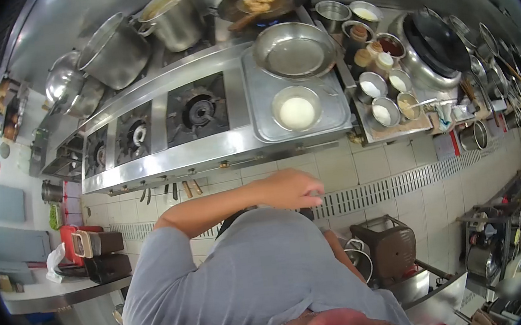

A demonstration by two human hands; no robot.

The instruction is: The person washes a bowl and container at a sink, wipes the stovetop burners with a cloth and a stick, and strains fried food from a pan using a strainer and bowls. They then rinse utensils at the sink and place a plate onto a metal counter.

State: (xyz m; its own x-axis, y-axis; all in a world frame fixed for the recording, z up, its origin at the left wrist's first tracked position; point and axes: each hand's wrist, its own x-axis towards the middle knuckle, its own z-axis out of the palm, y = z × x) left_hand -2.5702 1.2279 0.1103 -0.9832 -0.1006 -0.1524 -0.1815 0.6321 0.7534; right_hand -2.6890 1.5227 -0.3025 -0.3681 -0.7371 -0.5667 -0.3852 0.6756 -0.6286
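Note:
My left hand [293, 188] is in front of my torso, the forearm bent across it. Its fingers curl toward the thumb, palm side hidden, so I cannot make out what, if anything, is in them. Below it show floor tiles and a slotted drain grate [365, 188]. Only part of my right forearm [343, 256] shows at my side; that hand is out of sight. Beyond my left hand, on the counter's metal tray [261, 108], stand a bowl of white contents [297, 111] and a wide metal pan [295, 51].
A wok [231, 7] with food pieces sits over a blue flame, behind the tray. Burners [200, 110] and large pots [173, 22] line the left. Seasoning bowls [384, 112] and bottles [383, 62] stand at right. A brown bin [389, 252] is on the floor by my right side.

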